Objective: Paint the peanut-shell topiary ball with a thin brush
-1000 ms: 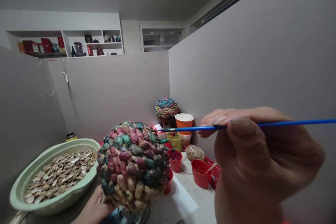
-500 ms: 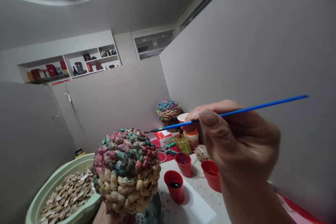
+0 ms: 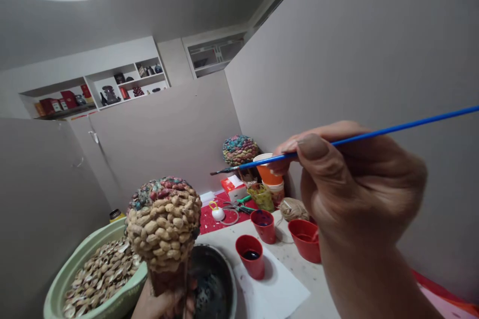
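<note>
A ball covered in peanut shells stands on a brown stem in the lower middle-left. Its top is painted pink, red and teal; the side facing me is bare tan shell. My left hand is wrapped round the stem below it, partly hidden. My right hand pinches a thin blue paintbrush between thumb and fingers. The dark bristles point left, up and right of the ball and apart from it. Red cups of dark paint stand below the brush, one on white paper.
A green basin of shells stands at the left, a dark metal bowl beside the stem. Behind are another painted shell ball, orange cups, a twine ball and pliers. Grey partitions close in the back and right.
The shell ball has turned and tilted, bringing more bare shell toward me, and shifted left. The dark bowl shows more. My right hand with the paintbrush appears higher and farther right.
</note>
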A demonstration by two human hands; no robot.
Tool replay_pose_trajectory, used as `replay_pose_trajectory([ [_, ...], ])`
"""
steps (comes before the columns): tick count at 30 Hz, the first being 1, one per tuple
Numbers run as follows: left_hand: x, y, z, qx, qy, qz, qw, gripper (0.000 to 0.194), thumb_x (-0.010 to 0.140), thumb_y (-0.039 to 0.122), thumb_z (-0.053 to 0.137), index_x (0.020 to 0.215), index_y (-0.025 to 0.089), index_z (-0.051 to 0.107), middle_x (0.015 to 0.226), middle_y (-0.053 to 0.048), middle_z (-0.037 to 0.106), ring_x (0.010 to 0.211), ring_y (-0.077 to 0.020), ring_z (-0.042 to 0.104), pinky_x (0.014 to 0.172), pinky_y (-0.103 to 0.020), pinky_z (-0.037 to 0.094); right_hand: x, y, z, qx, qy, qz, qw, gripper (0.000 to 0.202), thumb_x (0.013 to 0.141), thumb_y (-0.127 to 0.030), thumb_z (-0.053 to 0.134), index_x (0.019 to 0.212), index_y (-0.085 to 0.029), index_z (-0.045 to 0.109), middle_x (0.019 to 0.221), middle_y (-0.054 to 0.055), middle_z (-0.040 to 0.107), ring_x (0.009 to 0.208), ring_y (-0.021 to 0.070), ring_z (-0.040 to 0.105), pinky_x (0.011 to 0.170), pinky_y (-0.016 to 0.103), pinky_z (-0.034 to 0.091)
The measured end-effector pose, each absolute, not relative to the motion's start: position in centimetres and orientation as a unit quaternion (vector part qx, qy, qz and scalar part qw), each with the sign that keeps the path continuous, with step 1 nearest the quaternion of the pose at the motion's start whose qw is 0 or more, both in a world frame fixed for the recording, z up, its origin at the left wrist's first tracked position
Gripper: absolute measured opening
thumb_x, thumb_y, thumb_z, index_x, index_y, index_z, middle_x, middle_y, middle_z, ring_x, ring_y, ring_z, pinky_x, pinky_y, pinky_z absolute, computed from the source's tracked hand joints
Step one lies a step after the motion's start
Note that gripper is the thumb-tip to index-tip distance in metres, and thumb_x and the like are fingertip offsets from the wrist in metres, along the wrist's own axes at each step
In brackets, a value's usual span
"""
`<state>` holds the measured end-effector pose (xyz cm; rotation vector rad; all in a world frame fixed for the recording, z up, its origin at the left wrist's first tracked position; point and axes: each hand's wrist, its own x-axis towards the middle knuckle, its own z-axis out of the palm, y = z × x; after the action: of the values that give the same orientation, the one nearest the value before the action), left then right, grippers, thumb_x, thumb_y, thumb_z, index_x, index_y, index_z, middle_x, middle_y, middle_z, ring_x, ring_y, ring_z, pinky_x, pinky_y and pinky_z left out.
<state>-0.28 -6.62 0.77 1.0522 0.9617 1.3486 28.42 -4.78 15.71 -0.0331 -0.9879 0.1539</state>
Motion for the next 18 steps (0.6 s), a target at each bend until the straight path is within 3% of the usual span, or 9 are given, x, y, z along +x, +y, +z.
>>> replay_pose_trajectory([
  [9, -0.2, -6.4, 0.6, 0.434, 0.408, 0.573, 0.563, 0.046, 0.052, 0.033, 0.101, 0.088, 0.013, 0.082, 0.070, -0.004, 0.078, 0.047, -0.0109, 0.065, 0.041, -0.021, 0.054, 27.7, -5.5, 15.8, -0.078, -0.460, 0.069, 0.882, 0.014, 0.087, -0.030, 0.080, 0.074, -0.029, 0.075, 0.059, -0.002, 0.070, 0.047, 0.0158, 0.067, 0.041, 0.030, 0.054],
  [13, -0.5, -6.2, 0.2, 0.477, 0.408, 0.571, 0.529, 0.047, 0.055, 0.040, 0.099, 0.092, 0.017, 0.081, 0.069, -0.003, 0.077, 0.042, -0.0107, 0.063, 0.038, -0.019, 0.045, 27.5, -5.7, 15.8, -0.084, -0.460, 0.087, 0.880, 0.013, 0.086, -0.031, 0.081, 0.075, -0.029, 0.076, 0.058, -0.003, 0.069, 0.048, 0.0156, 0.066, 0.042, 0.030, 0.054],
  [16, -1.3, -5.8, -0.4, 0.497, 0.447, 0.565, 0.485, 0.047, 0.056, 0.043, 0.097, 0.093, 0.020, 0.079, 0.065, -0.002, 0.075, 0.043, -0.0149, 0.062, 0.040, -0.026, 0.045, 27.5, -6.0, 15.8, -0.093, -0.462, 0.100, 0.876, 0.014, 0.088, -0.031, 0.080, 0.074, -0.029, 0.076, 0.058, -0.004, 0.066, 0.049, 0.0139, 0.066, 0.045, 0.028, 0.055],
  [18, -2.1, -5.3, -0.9, 0.497, 0.477, 0.562, 0.459, 0.043, 0.058, 0.038, 0.096, 0.093, 0.021, 0.078, 0.074, -0.003, 0.079, 0.050, -0.0189, 0.064, 0.044, -0.031, 0.049, 27.7, -6.0, 15.7, -0.105, -0.479, 0.101, 0.866, 0.015, 0.090, -0.031, 0.078, 0.075, -0.029, 0.075, 0.060, -0.004, 0.067, 0.050, 0.0139, 0.066, 0.046, 0.029, 0.056],
])
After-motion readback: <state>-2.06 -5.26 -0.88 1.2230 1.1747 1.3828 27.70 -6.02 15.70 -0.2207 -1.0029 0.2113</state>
